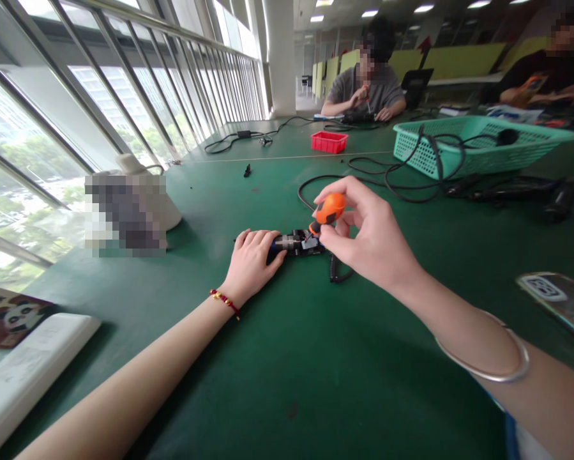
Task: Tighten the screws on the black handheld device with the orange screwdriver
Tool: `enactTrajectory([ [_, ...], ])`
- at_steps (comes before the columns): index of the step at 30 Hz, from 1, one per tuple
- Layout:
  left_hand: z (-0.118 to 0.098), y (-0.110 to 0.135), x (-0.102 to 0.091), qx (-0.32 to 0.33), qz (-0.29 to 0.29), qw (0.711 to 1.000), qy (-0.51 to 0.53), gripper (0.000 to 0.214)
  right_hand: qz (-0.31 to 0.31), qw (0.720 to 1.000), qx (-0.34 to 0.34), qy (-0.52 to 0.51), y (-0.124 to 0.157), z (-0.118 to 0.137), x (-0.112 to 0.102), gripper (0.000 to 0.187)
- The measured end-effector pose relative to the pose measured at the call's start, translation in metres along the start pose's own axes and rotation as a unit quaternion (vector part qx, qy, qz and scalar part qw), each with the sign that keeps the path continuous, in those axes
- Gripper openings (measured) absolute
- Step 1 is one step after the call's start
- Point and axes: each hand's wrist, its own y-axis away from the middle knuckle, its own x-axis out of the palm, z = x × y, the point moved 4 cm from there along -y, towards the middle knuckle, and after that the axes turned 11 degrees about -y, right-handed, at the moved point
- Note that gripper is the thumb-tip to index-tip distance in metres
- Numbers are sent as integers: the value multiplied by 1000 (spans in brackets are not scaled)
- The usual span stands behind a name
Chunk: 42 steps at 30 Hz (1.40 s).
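Note:
My left hand (251,262) lies closed over one end of a small black and metal device (296,243) on the green table (277,377), holding it down. My right hand (369,236) pinches the orange handle of a short screwdriver (329,211), whose tip points down onto the device's right end. A coiled black cord (335,271) runs from the device under my right hand.
A green basket (478,150) with black cables stands at the back right, a small red tray (329,142) behind the middle. Loose black cables lie between them. Two people sit at the far side. A phone (557,300) lies at right, a white box (28,370) at left.

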Motion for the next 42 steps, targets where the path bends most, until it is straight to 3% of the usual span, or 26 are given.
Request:
enactTrajectory([
  [3, -1, 0, -3, -7, 18, 1000, -16, 33, 5, 1000, 16, -9, -1, 0, -1, 24],
  [6, -2, -3, -6, -15, 45, 998, -33, 32, 17, 999, 30, -6, -1, 2, -2, 9],
  [12, -3, -11, -17, -10, 101, 994, -45, 34, 44, 997, 58, -21, -5, 2, -6, 12],
  [17, -6, -16, -21, -35, 214, 976, -32, 34, 155, 986, 57, 0, -4, 7, -3, 13],
  [20, -4, -13, -21, -60, 248, 967, -10, 34, 149, 986, 72, -29, -6, 3, -5, 11],
  [24, 10, -6, -21, -70, 235, 969, 24, 34, 146, 978, 105, -107, -8, -11, -5, 9],
  [30, 52, 8, -26, -139, 215, 966, 29, 33, 168, 968, 117, -144, -7, -27, 3, 8],
  [32, 67, 13, -30, -164, 210, 964, -5, 35, 138, 972, 114, -152, -8, -26, 1, 7],
  [36, 97, 26, -41, -211, 184, 947, -157, 45, 40, 981, 106, -156, -13, -25, -15, 28],
  [42, 118, 40, -54, -264, 127, 923, -250, 41, 19, 988, 94, -124, -16, -34, -24, 34],
])
